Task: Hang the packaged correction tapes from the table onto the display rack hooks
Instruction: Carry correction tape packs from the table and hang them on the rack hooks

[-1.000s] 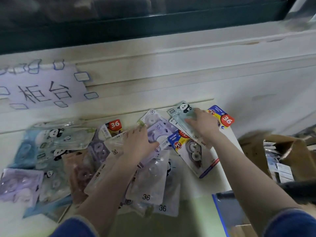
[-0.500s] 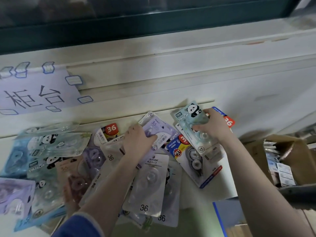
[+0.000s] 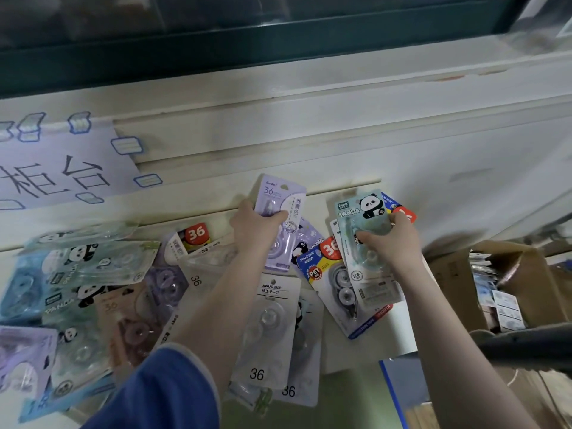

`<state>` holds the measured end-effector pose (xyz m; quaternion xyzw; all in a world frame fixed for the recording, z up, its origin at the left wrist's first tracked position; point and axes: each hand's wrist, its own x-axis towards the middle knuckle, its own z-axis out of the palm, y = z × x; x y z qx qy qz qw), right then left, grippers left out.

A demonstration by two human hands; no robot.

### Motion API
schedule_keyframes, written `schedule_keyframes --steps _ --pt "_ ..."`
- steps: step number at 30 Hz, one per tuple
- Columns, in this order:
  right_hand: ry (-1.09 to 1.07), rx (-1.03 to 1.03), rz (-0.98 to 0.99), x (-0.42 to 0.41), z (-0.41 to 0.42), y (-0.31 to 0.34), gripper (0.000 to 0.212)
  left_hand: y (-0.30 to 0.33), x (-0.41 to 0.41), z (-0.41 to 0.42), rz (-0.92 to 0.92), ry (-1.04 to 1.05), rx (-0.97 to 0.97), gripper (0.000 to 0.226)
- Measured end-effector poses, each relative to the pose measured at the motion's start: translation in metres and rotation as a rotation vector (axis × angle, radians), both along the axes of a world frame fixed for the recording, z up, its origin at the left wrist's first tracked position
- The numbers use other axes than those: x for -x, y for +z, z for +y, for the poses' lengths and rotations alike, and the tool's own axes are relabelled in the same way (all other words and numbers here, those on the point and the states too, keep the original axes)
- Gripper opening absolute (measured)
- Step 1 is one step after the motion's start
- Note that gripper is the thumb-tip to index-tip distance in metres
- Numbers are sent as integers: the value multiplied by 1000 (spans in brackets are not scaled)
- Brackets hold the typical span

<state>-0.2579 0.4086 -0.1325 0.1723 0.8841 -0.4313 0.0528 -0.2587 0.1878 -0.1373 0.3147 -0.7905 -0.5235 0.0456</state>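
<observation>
Several packaged correction tapes lie spread over the white table (image 3: 309, 193). My left hand (image 3: 252, 227) grips a purple pack (image 3: 280, 202) marked 36 and holds it upright above the pile. My right hand (image 3: 390, 239) holds a small stack of packs fronted by a light blue panda pack (image 3: 362, 218), with a red-and-blue pack behind it. A blue pack with a red 36 badge (image 3: 328, 264) lies between my hands. A white pack (image 3: 269, 323) marked 36 lies below my left forearm. No display rack is in view.
A paper sign (image 3: 58, 174) with handwritten characters is taped to the table at the left. More panda packs (image 3: 77, 264) are heaped on the left side. An open cardboard box (image 3: 507, 283) with more stock stands at the right. A dark window frame (image 3: 278, 41) runs along the top.
My left hand has taken the purple pack out of the pile and raised it upright. My right hand has lifted its panda-fronted stack slightly and shifted right.
</observation>
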Motion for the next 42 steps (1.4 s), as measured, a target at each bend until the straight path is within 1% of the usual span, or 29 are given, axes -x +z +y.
schedule_keyframes --steps 4,8,10,12,14,16,17,18,20,21,24,28,30,32,34,37,39,42 --pt "-68 63 43 -9 2 -4 57 -6 -7 13 60 141 -126 40" --pt "-110 78 90 -15 3 -6 52 -14 -11 15 82 146 -246 42" --pt "-121 95 115 -19 4 -6 52 -12 -11 14 63 109 -260 46" --pt "-134 122 132 -23 4 -4 50 -5 -13 15 85 91 -260 49" --pt "-146 167 144 -27 4 -1 43 3 -17 19 145 112 -257 56" --pt "-157 227 146 -31 2 1 37 15 -25 22 215 138 -262 69" --pt "-154 235 151 -33 0 2 35 19 -29 23 238 140 -259 70" --pt "-148 226 159 -34 -1 1 31 23 -32 22 246 126 -238 59" --pt "-129 180 187 -39 -5 3 20 33 -41 20 251 102 -193 26" --pt "-115 165 200 -42 -7 5 18 38 -46 17 253 96 -182 24" --pt "-63 172 242 -53 -13 14 21 51 -60 6 290 61 -146 26" --pt "-32 215 276 -70 -27 31 21 71 -90 -10 394 60 -121 25" --pt "-34 243 304 -83 -35 41 20 80 -110 -21 452 33 -112 28" --pt "-59 262 339 -100 -42 50 20 90 -132 -33 503 -26 -117 30" --pt "-90 254 375 -122 -50 58 28 97 -153 -45 544 -83 -127 26" --pt "-148 218 420 -165 -61 70 30 103 -186 -60 569 -109 -136 27" --pt "-199 153 457 -202 -70 76 31 101 -209 -68 555 -152 -133 29" --pt "-305 76 463 -263 -79 74 22 95 -249 -72 504 -246 -197 38"
